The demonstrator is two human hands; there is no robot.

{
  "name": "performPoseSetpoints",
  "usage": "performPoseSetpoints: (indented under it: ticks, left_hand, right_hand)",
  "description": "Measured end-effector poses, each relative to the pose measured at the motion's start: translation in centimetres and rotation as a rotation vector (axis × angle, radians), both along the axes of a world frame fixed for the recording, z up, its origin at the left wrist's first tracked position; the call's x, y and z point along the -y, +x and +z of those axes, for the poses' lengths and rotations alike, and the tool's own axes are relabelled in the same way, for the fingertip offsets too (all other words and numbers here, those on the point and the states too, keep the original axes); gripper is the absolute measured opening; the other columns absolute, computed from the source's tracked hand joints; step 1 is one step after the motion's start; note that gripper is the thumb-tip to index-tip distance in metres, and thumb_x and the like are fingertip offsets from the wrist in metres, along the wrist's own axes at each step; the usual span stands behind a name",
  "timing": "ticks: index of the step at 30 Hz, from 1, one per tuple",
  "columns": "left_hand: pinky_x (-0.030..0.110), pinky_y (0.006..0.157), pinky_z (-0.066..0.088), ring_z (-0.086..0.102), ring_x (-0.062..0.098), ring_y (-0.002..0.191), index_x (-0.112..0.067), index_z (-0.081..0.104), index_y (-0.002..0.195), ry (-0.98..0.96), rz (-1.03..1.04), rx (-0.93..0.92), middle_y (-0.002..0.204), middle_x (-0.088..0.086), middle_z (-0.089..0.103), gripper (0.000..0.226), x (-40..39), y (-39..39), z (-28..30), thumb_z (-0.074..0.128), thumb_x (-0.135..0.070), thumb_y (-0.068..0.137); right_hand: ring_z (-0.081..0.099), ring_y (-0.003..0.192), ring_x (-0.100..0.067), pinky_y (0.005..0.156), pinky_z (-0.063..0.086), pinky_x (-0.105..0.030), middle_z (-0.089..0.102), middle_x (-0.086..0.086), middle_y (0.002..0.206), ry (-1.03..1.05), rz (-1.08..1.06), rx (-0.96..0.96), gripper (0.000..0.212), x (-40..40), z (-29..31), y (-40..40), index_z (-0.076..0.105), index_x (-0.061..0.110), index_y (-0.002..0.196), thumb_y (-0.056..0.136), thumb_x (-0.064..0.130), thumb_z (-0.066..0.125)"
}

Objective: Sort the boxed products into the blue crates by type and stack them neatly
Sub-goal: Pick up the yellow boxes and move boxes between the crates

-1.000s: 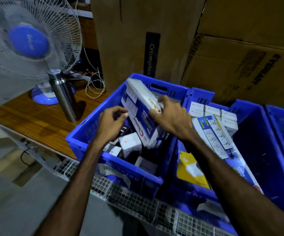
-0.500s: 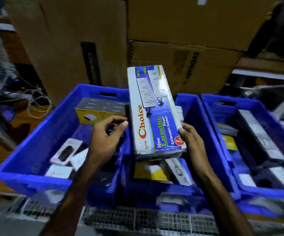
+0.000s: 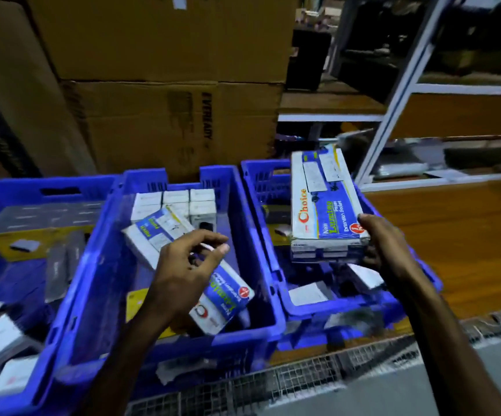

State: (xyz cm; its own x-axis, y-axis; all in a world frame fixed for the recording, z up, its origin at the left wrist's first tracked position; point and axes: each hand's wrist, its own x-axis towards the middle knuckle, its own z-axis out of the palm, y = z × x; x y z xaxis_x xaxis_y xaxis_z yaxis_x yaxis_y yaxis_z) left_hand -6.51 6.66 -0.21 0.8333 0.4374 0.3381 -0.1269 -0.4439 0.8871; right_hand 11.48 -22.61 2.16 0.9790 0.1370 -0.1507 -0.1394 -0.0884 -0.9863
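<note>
Extension-socket boxes (image 3: pixel 324 205) in right hand's (image 3: pixel 384 244) grip; left hand (image 3: pixel 189 265) seemingly loose, empty.

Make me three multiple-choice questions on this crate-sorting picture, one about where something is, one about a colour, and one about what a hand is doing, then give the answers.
1. The held Choice box is over which crate?
A. left crate
B. middle crate
C. right crate

2. What colour are the crates?
A. blue
B. green
C. grey

3. What is the left hand doing?
A. gripping the held box
B. hovering with curled fingers, holding nothing
C. pressing flat on the table

Answers:
1 C: the right hand grips it above the right crate.
2 A: the middle crate and its neighbours are all blue.
3 B: it hangs above another Choice box in the middle crate, gripping nothing.
</note>
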Motion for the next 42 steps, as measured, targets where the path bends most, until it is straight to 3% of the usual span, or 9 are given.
performPoseSetpoints:
  ticks: [8,12,15,18,24,27,31,37,42]
  left_hand:
    - [0.023,0.064,0.052,0.067,0.008,0.074,-0.031,0.076,0.098,0.078,-0.055,-0.129,0.083,-0.018,0.072,0.009,5.2,3.4,-1.3,0.075,-0.022,0.094]
    - [0.027,0.064,0.054,0.068,0.011,0.071,-0.027,0.078,0.099,0.120,-0.026,-0.139,0.079,-0.018,0.072,0.006,7.1,5.0,-1.6,0.075,-0.023,0.095]
    - [0.021,0.062,0.050,0.066,0.009,0.069,-0.025,0.078,0.097,0.122,-0.018,-0.124,0.082,-0.017,0.073,0.005,8.7,6.0,-1.6,0.076,-0.022,0.092]
    - [0.017,0.061,0.048,0.066,0.005,0.069,-0.021,0.078,0.097,0.168,-0.025,-0.112,0.087,-0.020,0.073,0.007,10.2,7.0,-1.8,0.075,-0.024,0.091]
    - [0.019,0.073,0.051,0.066,0.000,0.080,-0.022,0.077,0.102,0.320,-0.106,-0.171,0.091,-0.016,0.072,0.021,11.9,9.3,-2.3,0.075,-0.034,0.085]
    - [0.033,0.082,0.056,0.068,0.008,0.086,-0.024,0.074,0.114,0.444,-0.256,-0.339,0.102,-0.009,0.071,0.031,12.7,11.0,-2.4,0.080,-0.037,0.086]
    - [0.042,0.100,0.050,0.057,0.025,0.125,-0.023,0.059,0.134,0.791,-0.521,-0.744,0.132,0.004,0.062,0.053,14.3,13.8,-3.2,0.078,-0.039,0.086]
    - [0.040,0.082,0.052,0.064,0.037,0.113,-0.024,0.055,0.123,1.039,-0.641,-1.030,0.126,0.013,0.063,0.027,16.8,16.3,-5.5,0.057,-0.031,0.097]
    - [0.048,0.082,0.054,0.066,0.041,0.115,-0.021,0.037,0.134,1.099,-0.619,-1.028,0.140,0.016,0.060,0.042,16.3,16.7,-8.5,0.051,-0.038,0.098]
  right_hand:
    - [0.067,0.064,-0.018,0.054,0.056,-0.027,0.073,-0.001,0.081,-0.080,0.092,-0.115,0.018,1.2,-4.6,7.0,0.063,0.018,0.104,0.101,0.034,0.056]
    - [0.040,0.045,-0.004,0.045,0.026,-0.018,0.043,0.005,0.066,-0.100,0.290,-0.105,0.008,-0.3,-6.2,9.9,0.053,0.025,0.098,0.101,0.031,0.058]
    - [0.063,0.083,-0.013,0.065,0.053,-0.025,0.064,-0.001,0.106,-0.227,0.362,0.008,0.031,-0.8,-7.5,12.7,0.057,0.017,0.126,0.098,0.030,0.060]
    - [0.063,0.121,-0.023,0.108,0.048,-0.038,0.064,-0.008,0.136,-0.481,0.368,0.242,0.044,-0.5,-5.8,13.0,0.058,0.014,0.139,0.097,0.028,0.064]
    - [0.072,0.096,-0.012,0.086,0.058,-0.034,0.071,-0.001,0.125,-0.667,0.586,0.417,0.035,5.2,-2.1,11.8,0.063,0.017,0.133,0.099,0.025,0.066]
    - [0.070,0.108,-0.012,0.095,0.056,-0.037,0.068,0.002,0.132,-0.900,0.776,0.456,0.045,7.9,-1.5,10.9,0.058,0.023,0.139,0.096,0.030,0.071]
    - [0.050,0.138,-0.023,0.110,0.044,-0.040,0.044,0.000,0.153,-1.203,1.090,0.495,0.076,9.0,-3.1,9.2,0.041,0.029,0.153,0.087,0.019,0.077]
    - [0.045,0.137,-0.030,0.097,0.052,-0.049,0.031,0.000,0.156,-1.522,1.177,0.770,0.089,8.1,-3.6,10.7,0.020,0.041,0.158,0.088,0.028,0.073]
    - [0.043,0.142,-0.032,0.098,0.053,-0.054,0.032,-0.002,0.159,-1.650,1.258,0.765,0.084,7.3,-5.2,10.7,0.016,0.039,0.159,0.093,0.042,0.068]
